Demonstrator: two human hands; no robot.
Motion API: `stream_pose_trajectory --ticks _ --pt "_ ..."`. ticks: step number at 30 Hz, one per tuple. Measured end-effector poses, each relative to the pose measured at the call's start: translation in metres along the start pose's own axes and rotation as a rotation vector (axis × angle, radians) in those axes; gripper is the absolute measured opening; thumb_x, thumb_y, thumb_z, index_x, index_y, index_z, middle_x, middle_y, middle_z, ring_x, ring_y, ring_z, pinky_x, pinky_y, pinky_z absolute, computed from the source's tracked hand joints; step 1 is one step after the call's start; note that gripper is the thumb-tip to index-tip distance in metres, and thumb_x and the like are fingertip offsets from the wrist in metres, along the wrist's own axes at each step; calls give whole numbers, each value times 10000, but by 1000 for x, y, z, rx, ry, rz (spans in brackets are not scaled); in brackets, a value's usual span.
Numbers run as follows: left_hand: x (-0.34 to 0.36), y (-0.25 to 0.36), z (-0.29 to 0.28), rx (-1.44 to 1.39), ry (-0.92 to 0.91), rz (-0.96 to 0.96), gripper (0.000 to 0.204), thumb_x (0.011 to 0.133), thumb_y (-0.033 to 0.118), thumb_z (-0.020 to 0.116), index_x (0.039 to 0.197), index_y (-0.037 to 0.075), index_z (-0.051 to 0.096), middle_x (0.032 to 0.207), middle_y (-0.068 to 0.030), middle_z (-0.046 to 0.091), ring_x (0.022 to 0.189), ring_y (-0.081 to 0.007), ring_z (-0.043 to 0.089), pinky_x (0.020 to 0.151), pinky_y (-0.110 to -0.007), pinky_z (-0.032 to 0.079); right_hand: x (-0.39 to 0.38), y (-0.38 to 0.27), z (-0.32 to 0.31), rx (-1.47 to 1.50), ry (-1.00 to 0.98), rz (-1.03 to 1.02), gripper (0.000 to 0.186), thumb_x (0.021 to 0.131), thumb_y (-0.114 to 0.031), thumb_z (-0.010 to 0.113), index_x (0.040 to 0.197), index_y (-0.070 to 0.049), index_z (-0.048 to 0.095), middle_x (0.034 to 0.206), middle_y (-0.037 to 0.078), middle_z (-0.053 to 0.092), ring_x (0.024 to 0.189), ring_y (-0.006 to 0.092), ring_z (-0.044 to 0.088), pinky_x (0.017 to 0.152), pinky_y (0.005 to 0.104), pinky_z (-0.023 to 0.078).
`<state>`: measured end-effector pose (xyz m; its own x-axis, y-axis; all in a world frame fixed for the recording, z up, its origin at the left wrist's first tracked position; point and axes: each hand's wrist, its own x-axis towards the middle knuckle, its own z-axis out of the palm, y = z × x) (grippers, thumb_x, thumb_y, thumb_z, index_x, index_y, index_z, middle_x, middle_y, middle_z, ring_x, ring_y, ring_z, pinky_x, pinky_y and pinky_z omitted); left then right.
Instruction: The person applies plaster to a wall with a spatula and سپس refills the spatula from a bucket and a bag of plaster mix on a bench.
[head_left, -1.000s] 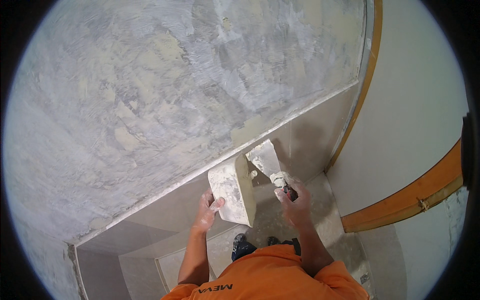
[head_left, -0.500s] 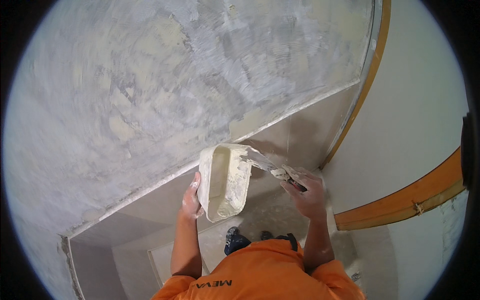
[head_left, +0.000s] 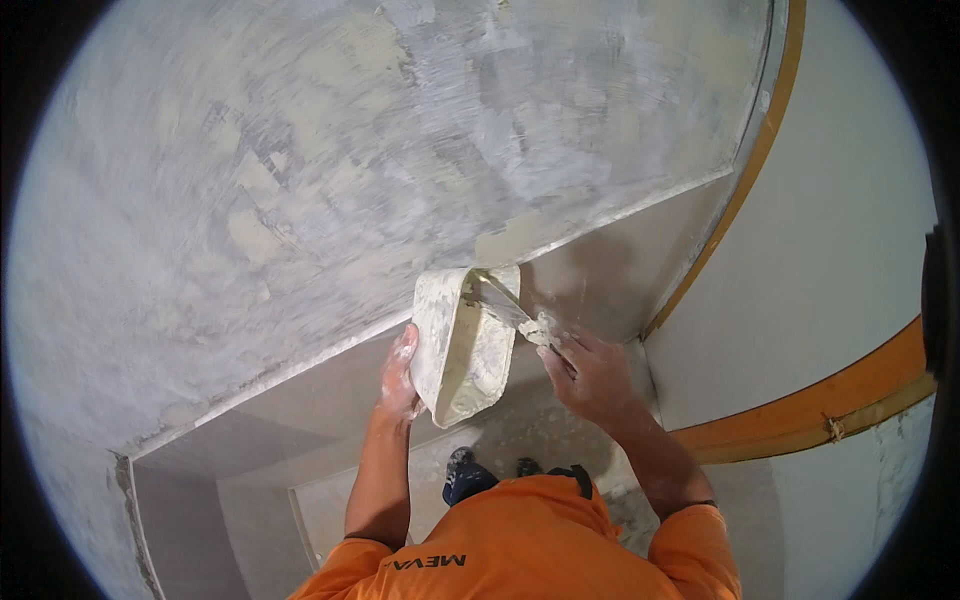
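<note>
My left hand (head_left: 400, 375) grips the side of a plaster-smeared white tub (head_left: 455, 345), tilted with its open mouth toward me. My right hand (head_left: 590, 375) holds the handle of a putty knife (head_left: 505, 310), whose blade reaches into the top end of the tub. Both are raised just below a large wall (head_left: 350, 170) coated in patchy grey-white plaster. Wet filler clings to the blade and to my fingers.
A ledge edge (head_left: 300, 355) runs diagonally under the plastered wall, above a recessed niche (head_left: 240, 460). An orange trim strip (head_left: 740, 190) borders the wall on the right, and another orange band (head_left: 820, 410) crosses a white wall. My shoes (head_left: 470, 475) stand on a dusty floor.
The tub has turned from a side-on slab view to its open mouth facing me. The knife blade has moved from beside the tub into its top end, and both hands have risen slightly.
</note>
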<state>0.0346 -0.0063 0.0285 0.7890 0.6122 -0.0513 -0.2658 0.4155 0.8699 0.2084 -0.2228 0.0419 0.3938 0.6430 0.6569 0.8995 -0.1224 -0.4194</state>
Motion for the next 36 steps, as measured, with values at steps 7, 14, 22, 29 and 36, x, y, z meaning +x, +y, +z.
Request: stream_pose_trajectory --ticks 7,14,22,29,36 --pt "5 10 4 -22 68 7 732 1017 551 552 1490 2 446 1376 -185 602 1203 -299 632 1019 -444 519 -19 0 9 269 -338 207 253 923 -227 702 1068 -20 724 730 120 638 670 327 652 624 411 513" --pt "1 23 6 -13 170 161 715 1049 571 462 1512 26 436 1409 -174 579 1228 -303 603 1035 -445 501 -31 -6 32 660 412 526 248 931 -236 698 976 6 664 792 183 645 705 384 643 660 432 502" --pt "-4 18 -2 -27 230 185 661 1083 509 405 1535 27 395 1456 -172 537 1267 -313 584 1070 -460 486 -40 -7 16 287 -31 439 283 930 -182 694 1122 26 680 866 227 668 754 369 665 698 427 520" --pt "2 13 -6 -126 153 263 629 1089 491 390 1515 29 426 1436 -170 556 1266 -323 586 1071 -471 486 -45 -7 2 537 29 495 315 886 -185 755 1110 29 701 906 187 704 769 307 676 738 380 528" --pt "10 7 -12 -85 91 261 669 1063 522 455 1498 14 436 1421 -171 572 1278 -313 582 1080 -455 482 -26 -21 2 401 -10 136 292 876 -150 757 1110 18 706 971 186 714 819 339 707 767 410 561"
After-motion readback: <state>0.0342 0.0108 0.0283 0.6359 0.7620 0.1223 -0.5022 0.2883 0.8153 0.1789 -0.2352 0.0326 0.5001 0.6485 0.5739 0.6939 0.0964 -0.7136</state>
